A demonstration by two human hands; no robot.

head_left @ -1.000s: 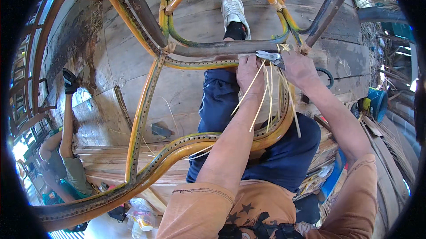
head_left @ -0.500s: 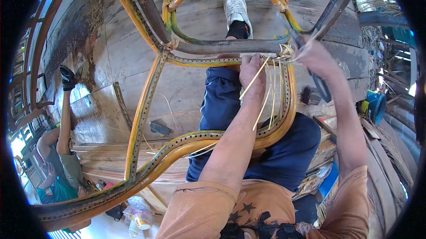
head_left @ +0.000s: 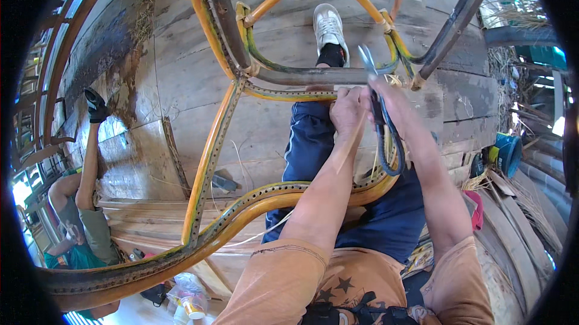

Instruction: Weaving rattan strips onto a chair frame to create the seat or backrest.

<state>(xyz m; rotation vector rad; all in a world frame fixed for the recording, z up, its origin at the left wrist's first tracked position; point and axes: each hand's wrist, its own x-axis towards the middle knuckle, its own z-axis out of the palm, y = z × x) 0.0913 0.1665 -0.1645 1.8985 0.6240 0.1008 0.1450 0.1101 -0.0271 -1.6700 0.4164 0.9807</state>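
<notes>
My hands meet at the far right corner of the frame. The left hand is curled in against the rail; I can't tell whether it pinches a strand, which trails blurred over that forearm. The right hand, just beside it, is closed around the pliers, their tips pointing away from me and their handles hanging back toward my lap. The frame runs left of my hands, away beyond them, and in a curve nearer me, over my thighs.

As I judge it, the frame itself is built: joints ahead and left of my hands already carry lashings. The binding at my corner looks unfinished, with pale ends standing loose. The holes along the near curve look bare, and nothing spans the opening left of my hands.
</notes>
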